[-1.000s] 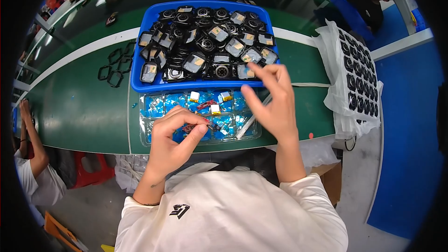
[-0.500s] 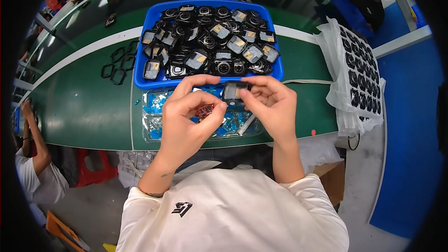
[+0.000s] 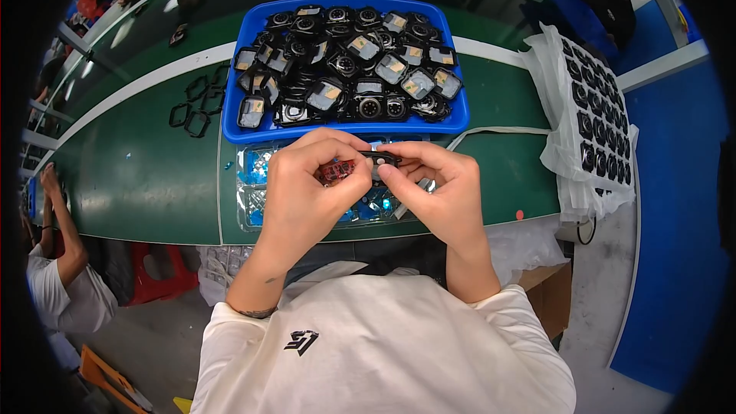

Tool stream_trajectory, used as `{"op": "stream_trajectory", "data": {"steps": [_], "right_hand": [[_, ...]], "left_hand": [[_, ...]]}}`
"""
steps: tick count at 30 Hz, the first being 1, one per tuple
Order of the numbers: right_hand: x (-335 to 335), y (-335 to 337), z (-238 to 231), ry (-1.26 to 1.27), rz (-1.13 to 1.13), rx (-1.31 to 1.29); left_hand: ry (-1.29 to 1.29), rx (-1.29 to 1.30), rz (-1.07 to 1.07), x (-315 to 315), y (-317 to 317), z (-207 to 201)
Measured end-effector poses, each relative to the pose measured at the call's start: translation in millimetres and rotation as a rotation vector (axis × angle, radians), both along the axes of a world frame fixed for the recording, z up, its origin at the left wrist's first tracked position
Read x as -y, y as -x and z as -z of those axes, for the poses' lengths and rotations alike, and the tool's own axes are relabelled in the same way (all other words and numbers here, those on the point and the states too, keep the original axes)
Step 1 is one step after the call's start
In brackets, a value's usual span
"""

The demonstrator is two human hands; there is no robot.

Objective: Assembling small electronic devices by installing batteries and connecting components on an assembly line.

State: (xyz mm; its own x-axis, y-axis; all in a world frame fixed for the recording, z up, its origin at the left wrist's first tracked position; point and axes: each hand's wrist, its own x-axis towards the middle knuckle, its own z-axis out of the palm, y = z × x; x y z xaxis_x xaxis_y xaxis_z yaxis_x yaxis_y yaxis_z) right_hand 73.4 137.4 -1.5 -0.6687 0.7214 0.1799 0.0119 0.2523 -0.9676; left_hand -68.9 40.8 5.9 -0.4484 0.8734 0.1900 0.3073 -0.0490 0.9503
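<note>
Between my hands, just in front of the blue tray, is a black watch case [image 3: 381,159], tilted so that it looks thin. My right hand [image 3: 433,184] grips its right side, thumb pressed on the near face. The fingertips of my left hand [image 3: 310,184] are closed at its left edge. A small red part [image 3: 336,172], like a circuit piece, is tucked inside the curled fingers of the left hand. Below the hands lies a clear plastic tray [image 3: 253,198] with shiny blue pieces, partly hidden by them.
A blue tray [image 3: 463,119] piled with black watch cases stands beyond my hands. Several black frames [image 3: 198,124] lie left of it on the green table [image 3: 138,184]. At right, a wrapped tray [image 3: 548,134] holds rows of watch cases. Co-workers' arms [image 3: 69,222] show at left.
The watch case has tipped from showing its flat face to nearly edge-on, and sits slightly lower. My left fingertips have come onto its edge, and the hands are closer together.
</note>
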Motion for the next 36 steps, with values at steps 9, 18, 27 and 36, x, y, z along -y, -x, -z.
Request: {"op": "stream_trajectory", "data": {"steps": [9, 18, 27, 36], "right_hand": [[4.8, 9.0, 10.1, -0.056, 0.150, -0.190], [-2.4, 8.7, 14.0, 0.353, 0.027, -0.310], [6.5, 9.3, 11.6, 0.154, 0.101, -0.234], [5.6, 5.4, 15.3, -0.031, 0.039, -0.306]], "left_hand": [[-0.072, 0.224, -0.085, -1.0, -18.0, -0.6], [-0.075, 0.173, -0.067, 11.7, -15.5, 5.3], [-0.104, 0.662, -0.052, 16.2, -14.8, 11.7], [-0.024, 0.657, 0.000, 14.8, -7.7, 21.6]]}}
